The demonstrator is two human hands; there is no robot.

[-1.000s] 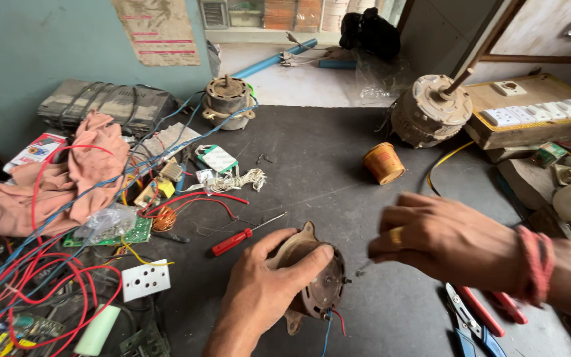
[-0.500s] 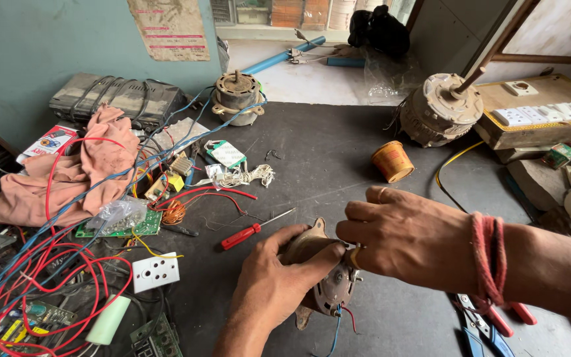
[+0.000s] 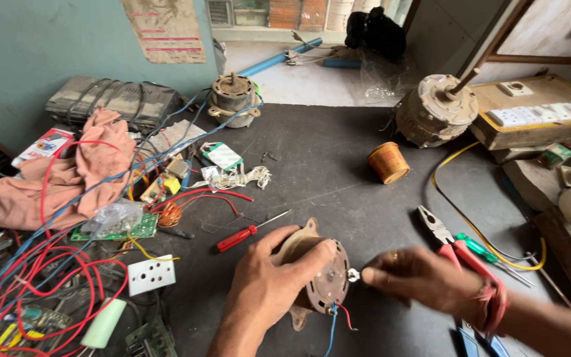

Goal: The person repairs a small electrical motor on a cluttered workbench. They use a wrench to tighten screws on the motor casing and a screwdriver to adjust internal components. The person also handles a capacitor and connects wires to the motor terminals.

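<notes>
Motor (image 3: 318,277) between hands, bench edge near.

Small motor (image 3: 318,277), lower centre: dull brownish metal casing, tarnished and matt; end plate darker, greasy-looking
Tabletop (image 3: 325,165): dark grey sheet, matt, faintly scuffed and dusty
Screwdriver (image 3: 249,231), centre left: glossy red plastic handle, thin bright metal shaft
Pliers (image 3: 447,241), right: dull steel jaws, smooth red plastic grips
Cloth (image 3: 74,172), left: pink-brown fabric, soft, creased, stained
Wire spool (image 3: 388,162), upper centre: shiny coppery winding
Large motor (image 3: 434,109), upper right: pale cast metal, rough, dusty
Socket plate (image 3: 151,274), lower left: white plastic, smooth
Board (image 3: 530,116), upper right: bare wood, matt
</notes>
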